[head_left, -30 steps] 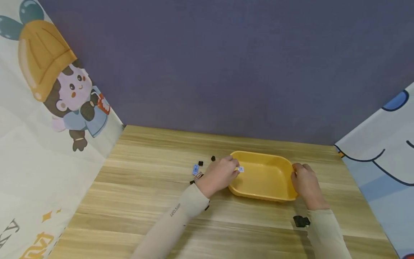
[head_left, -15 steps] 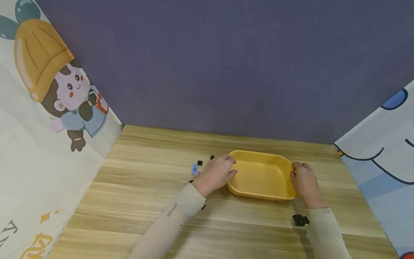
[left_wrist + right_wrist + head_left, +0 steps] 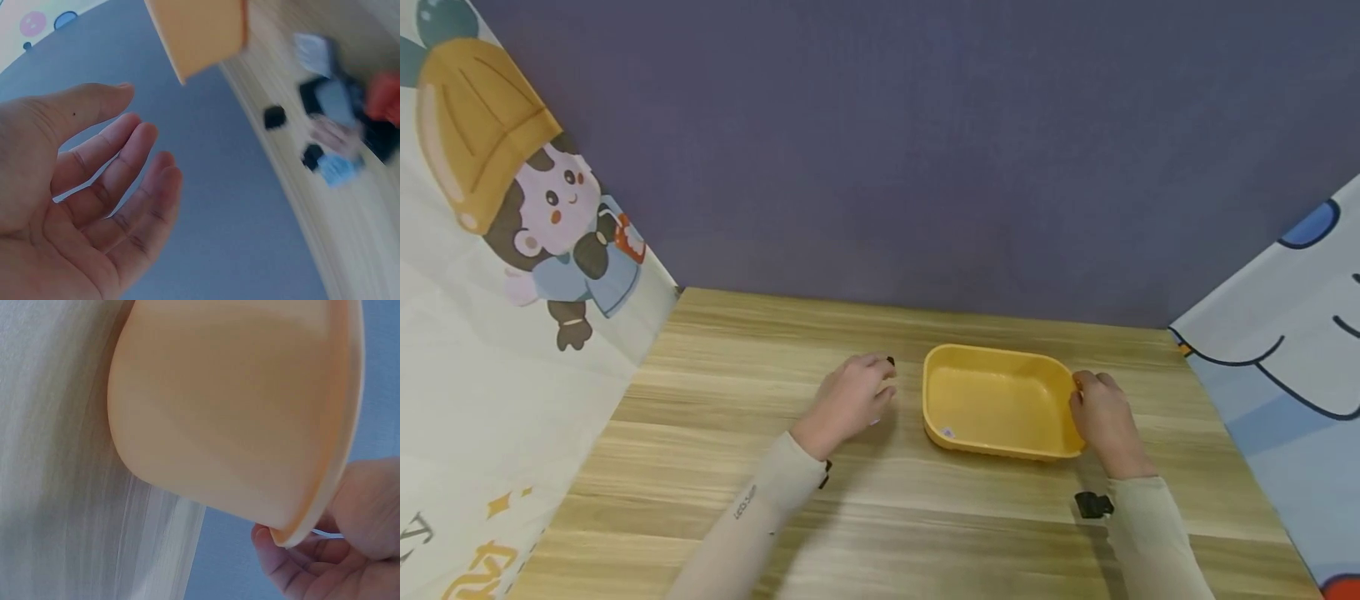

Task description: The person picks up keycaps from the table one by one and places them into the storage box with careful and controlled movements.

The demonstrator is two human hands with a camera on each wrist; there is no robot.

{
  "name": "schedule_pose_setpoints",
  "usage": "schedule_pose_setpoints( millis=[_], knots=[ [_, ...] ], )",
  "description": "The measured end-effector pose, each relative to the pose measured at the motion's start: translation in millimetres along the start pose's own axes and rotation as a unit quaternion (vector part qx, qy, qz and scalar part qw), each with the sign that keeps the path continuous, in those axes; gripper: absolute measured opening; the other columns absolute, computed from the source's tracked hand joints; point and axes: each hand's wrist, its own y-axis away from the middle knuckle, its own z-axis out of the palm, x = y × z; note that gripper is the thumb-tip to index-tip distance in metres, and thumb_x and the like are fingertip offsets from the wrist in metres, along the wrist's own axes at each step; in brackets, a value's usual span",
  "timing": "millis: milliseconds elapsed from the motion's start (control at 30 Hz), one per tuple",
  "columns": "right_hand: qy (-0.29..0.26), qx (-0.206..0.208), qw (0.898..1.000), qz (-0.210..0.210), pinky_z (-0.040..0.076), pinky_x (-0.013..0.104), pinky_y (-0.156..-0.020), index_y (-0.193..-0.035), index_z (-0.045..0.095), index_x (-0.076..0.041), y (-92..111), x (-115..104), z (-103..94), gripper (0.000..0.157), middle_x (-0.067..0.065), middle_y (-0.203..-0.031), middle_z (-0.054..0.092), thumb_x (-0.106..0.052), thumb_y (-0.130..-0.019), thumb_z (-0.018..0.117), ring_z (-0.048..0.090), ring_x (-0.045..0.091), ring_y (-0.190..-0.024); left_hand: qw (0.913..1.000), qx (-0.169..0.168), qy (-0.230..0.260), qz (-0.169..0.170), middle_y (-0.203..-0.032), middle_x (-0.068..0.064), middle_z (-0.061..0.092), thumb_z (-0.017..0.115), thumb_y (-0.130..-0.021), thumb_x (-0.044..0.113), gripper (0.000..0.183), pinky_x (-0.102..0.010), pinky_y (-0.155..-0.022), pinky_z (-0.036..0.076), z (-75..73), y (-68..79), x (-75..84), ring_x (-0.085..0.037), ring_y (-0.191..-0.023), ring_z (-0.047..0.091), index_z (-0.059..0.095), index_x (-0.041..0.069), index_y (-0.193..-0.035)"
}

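Observation:
In the head view my right hand (image 3: 1103,421) grips the right rim of a yellow plastic basin (image 3: 1000,452). The right wrist view has the fingers curled under the basin's lip (image 3: 344,444). A small pale piece (image 3: 948,432) lies in the basin's near left corner. Left of the basin, over the table, my left hand (image 3: 850,398) holds nothing, its fingers loosely bent. Beneath and around it are small pieces, mostly hidden in the head view. Blurred in the left wrist view are a blue piece (image 3: 339,169), a red one (image 3: 383,97) and a black one (image 3: 274,117).
The wood-grain table (image 3: 925,533) meets a dark blue-grey backdrop (image 3: 887,167) at its far edge. Printed cloths with cartoon figures hang left (image 3: 460,350) and right (image 3: 1277,333). A small black device (image 3: 1093,505) sits by the right sleeve.
My left hand has let go of the small pale piece, now in the basin, and moved left off the basin toward the loose pieces. The right hand stays on the rim.

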Motion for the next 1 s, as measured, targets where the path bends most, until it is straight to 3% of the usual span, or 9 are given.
schedule_pose_setpoints(
  millis=[167,500,800,1000],
  knots=[
    [0.001,0.009,1.000,-0.009,0.052,0.057,-0.077,-0.119,0.055,0.019,-1,0,0.8,0.028,0.033,-0.101,0.054,0.004,-0.095,0.058,0.056,0.043,-0.088,0.9998,0.011,-0.001,-0.019,-0.103,-0.005,0.069,0.076,-0.091,0.017,0.021,-0.036,-0.073,0.057,-5.4,17.6,-15.4,-0.024,-0.093,0.065,0.073,0.010,-0.111],
    [0.000,0.015,1.000,-0.019,0.052,0.058,-0.076,-0.117,0.055,0.020,0,2,1.6,0.028,0.034,-0.100,0.053,0.005,-0.094,0.059,0.056,0.044,-0.088,0.9991,0.029,0.017,-0.024,-0.089,-0.006,0.068,0.079,-0.087,0.014,0.015,-0.036,-0.068,0.056,-3.2,47.7,-35.0,-0.023,-0.079,0.064,0.074,0.005,-0.097],
    [0.000,0.028,0.999,-0.031,0.052,0.057,-0.074,-0.116,0.056,0.020,1,3,2.3,0.028,0.034,-0.099,0.054,0.006,-0.092,0.059,0.056,0.045,-0.087,0.9987,-0.038,0.019,-0.027,-0.087,-0.003,0.067,0.081,-0.083,0.015,0.018,-0.032,-0.068,0.053,9.9,59.6,-40.7,-0.015,-0.074,0.059,0.076,0.009,-0.100],
    [0.000,0.031,0.999,-0.032,0.052,0.057,-0.073,-0.115,0.057,0.020,1,3,3.2,0.027,0.033,-0.097,0.055,0.006,-0.092,0.060,0.057,0.044,-0.085,0.9986,-0.048,0.013,-0.020,-0.082,0.000,0.065,0.080,-0.083,0.011,0.009,-0.030,-0.064,0.052,18.1,64.2,-44.4,-0.014,-0.070,0.056,0.075,0.013,-0.091]
  ],
)
